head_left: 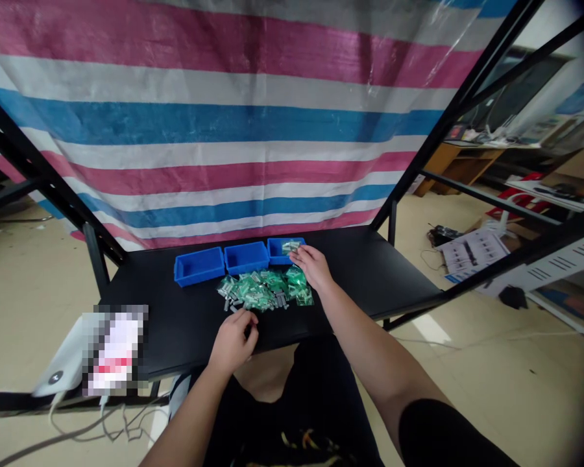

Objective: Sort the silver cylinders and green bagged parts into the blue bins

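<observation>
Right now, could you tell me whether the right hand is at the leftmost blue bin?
No, the right hand reaches to the rightmost blue bin, where a green packet lies.

A tarp (pixel 214 97) striped in pink, white and blue is seen behind a black table (pixel 370 272). Three blue bins (pixel 199 266) are set in a row on it, and a pile of green packets (pixel 265 290) with grey parts is spread before them. The frame bars (pixel 472 84) are black.
</observation>
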A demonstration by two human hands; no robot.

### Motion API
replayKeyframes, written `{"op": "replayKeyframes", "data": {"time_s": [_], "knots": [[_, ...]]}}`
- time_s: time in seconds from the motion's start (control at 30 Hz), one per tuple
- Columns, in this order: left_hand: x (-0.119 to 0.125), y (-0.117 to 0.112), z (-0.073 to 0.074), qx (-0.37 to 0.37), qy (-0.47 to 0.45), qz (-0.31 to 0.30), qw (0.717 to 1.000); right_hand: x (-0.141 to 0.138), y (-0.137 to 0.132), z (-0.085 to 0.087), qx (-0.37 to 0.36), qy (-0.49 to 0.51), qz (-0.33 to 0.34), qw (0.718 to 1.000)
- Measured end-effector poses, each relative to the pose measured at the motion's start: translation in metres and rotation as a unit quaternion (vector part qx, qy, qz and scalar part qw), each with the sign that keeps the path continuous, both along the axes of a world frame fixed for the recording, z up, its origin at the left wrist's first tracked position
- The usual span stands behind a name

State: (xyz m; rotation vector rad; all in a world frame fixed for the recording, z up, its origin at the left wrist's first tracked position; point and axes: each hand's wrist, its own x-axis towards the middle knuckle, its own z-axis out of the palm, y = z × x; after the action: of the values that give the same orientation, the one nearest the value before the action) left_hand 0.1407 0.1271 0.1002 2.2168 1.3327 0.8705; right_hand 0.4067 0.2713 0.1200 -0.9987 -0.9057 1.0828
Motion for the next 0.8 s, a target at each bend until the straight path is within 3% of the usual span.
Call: {"op": "replayKeyframes", "data": {"time_s": [0.1, 0.2, 0.33, 0.47, 0.53, 0.6, 0.67, 0.8], "knots": [[0.000, 0.000, 0.001, -0.002, 0.000, -0.003, 1.000, 0.000, 0.011, -0.001, -0.088, 0.000, -0.071, 0.994], [0.000, 0.000, 0.001, 0.000, 0.000, -0.002, 1.000, 0.012, 0.002, -0.009, -0.101, -0.158, -0.119, 0.975], [0.001, 0.000, 0.001, 0.002, 0.003, 0.001, 1.000, 0.030, -0.027, -0.021, -0.033, -0.441, -0.094, 0.892], [0.000, 0.000, 0.000, 0.005, 0.008, -0.001, 1.000, 0.032, -0.049, -0.025, -0.007, -0.573, -0.009, 0.819], [0.000, 0.001, -0.001, 0.003, 0.013, -0.004, 1.000, 0.028, -0.054, -0.025, -0.006, -0.607, -0.006, 0.795], [0.000, 0.001, -0.001, 0.002, 0.015, -0.005, 1.000, 0.024, -0.055, -0.024, 0.008, -0.606, -0.026, 0.795], [0.000, 0.001, 0.000, 0.003, 0.015, -0.005, 1.000, 0.021, -0.054, -0.022, 0.046, -0.576, -0.049, 0.815], [0.001, 0.000, 0.000, 0.005, 0.011, -0.004, 1.000, 0.015, -0.051, -0.017, 0.133, -0.421, -0.034, 0.896]]}}
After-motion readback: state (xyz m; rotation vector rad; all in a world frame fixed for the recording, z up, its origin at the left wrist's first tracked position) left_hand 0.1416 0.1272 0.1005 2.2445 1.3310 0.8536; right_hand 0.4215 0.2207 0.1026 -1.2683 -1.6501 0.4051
